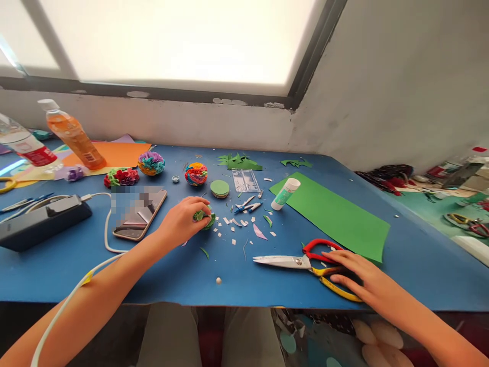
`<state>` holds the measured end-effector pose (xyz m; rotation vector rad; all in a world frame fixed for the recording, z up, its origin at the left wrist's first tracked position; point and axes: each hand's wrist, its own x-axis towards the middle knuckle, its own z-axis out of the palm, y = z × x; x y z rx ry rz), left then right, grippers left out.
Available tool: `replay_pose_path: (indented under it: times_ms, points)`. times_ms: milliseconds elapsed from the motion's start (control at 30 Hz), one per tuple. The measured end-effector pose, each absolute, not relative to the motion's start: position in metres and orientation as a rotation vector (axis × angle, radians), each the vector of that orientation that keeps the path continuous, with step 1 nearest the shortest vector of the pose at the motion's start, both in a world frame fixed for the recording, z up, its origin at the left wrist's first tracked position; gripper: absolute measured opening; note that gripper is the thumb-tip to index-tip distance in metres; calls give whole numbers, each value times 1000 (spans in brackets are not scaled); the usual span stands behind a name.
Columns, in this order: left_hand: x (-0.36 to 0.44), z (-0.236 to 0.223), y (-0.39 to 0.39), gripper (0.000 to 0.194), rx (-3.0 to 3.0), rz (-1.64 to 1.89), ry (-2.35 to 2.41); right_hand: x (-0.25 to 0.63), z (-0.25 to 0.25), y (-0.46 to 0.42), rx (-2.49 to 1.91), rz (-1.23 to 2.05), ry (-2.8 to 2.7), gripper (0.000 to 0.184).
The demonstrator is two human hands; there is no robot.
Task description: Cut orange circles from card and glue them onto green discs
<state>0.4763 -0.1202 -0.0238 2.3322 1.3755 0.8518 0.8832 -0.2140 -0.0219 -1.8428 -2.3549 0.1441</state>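
My left hand (187, 216) is closed round a small ruffled green paper flower (206, 219), its fingers hiding part of it. Large scissors (284, 261) with red and yellow handles lie on the blue table, blades pointing left. Over their handles rests my right hand (357, 279), fingers stretched and thumb apart. A stack of round green paper discs (220, 188) stands just beyond my left hand. White and lilac paper scraps (234, 229) are scattered between the hands, near a blue-and-white compass (248, 206). A glue stick (286, 194) stands tilted at the edge of a green paper sheet (340, 216).
Colourful ruffled paper balls (196, 174) sit at the back, with green offcuts (242, 162) behind. At left are a phone (143, 216), a dark box-shaped device (46, 221) with a white cable, and an orange drink bottle (76, 135). A small bead (218, 280) lies near the front edge.
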Motion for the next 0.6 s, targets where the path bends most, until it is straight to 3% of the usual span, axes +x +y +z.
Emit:
replay_pose_path:
  times_ms: [267,600]
  points:
    - [475,-24,-120,9,2342,828,1382,853,-13,-220,-1931,216,-2340,42]
    - [475,-24,-119,12,2419,834,1389,807,-17,-210,-1932,-39,-2322,61]
